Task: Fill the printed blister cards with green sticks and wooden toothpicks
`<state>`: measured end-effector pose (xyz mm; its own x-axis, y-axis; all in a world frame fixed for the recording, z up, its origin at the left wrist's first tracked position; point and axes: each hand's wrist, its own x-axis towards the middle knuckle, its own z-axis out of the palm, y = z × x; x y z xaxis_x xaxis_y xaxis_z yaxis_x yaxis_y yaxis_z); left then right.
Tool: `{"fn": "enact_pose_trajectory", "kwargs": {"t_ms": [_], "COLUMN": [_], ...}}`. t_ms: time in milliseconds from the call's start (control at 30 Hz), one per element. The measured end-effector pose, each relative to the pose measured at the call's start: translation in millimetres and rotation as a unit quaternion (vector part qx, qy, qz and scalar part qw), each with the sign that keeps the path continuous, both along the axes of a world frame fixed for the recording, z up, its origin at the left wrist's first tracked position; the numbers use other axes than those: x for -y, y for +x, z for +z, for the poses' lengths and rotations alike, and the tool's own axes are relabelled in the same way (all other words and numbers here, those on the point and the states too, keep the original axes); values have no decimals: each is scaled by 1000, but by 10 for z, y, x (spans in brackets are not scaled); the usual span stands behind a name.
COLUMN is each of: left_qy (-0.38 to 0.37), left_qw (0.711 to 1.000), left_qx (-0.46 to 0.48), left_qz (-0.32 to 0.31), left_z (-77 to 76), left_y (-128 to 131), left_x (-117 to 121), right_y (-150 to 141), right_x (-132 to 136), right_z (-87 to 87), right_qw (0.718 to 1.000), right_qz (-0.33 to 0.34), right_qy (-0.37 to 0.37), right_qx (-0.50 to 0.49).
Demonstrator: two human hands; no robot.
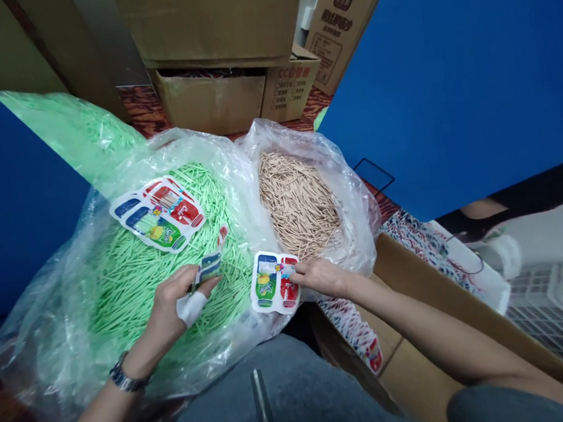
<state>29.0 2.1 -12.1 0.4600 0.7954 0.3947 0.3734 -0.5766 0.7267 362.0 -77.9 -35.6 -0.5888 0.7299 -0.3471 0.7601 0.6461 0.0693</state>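
Note:
My left hand (183,298), with white tape around the thumb and a wristwatch below it, pinches a printed packet (210,265) seen nearly edge-on. It is above a clear plastic bag (53,336) full of thin green sticks (133,287). My right hand (321,277) grips the right edge of a flat packet (268,286) printed with a green Sprite cup and a red Cola cup. Several similar packets (161,213) lie overlapping on the green sticks. Behind my right hand, a second plastic bag (356,210) holds thin beige sticks (298,202).
Cardboard boxes (211,20) stand behind the bags. An open carton (420,284) at the right contains more printed packets (358,337). Farther right are a white tub (485,283) with packets and a pale plastic crate (549,317). Blue panels (478,76) flank the area.

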Motion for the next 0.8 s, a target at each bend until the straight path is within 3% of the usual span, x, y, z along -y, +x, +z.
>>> {"fn": "enact_pose_trajectory", "kwargs": {"t_ms": [100, 267, 467, 633, 800], "left_qy": [-14, -45, -75, -12, 61], "left_qw": [1000, 997, 990, 993, 995], "left_qx": [-13, 1, 24, 15, 10], "left_qz": [-4, 55, 113, 115, 78], "left_z": [-15, -2, 59, 91, 147], "left_y": [-60, -238, -434, -466, -413], "left_x": [-21, -46, -53, -28, 26], "right_y": [-23, -27, 69, 23, 38], "right_x": [-28, -37, -50, -67, -29], "right_z": [-53, -106, 7, 20, -39], "right_qw": [1000, 996, 993, 993, 992], "right_qz": [15, 82, 95, 98, 96], "right_qy": [-4, -21, -11, -18, -20], "right_qx": [-10, -30, -73, -66, -73]}}
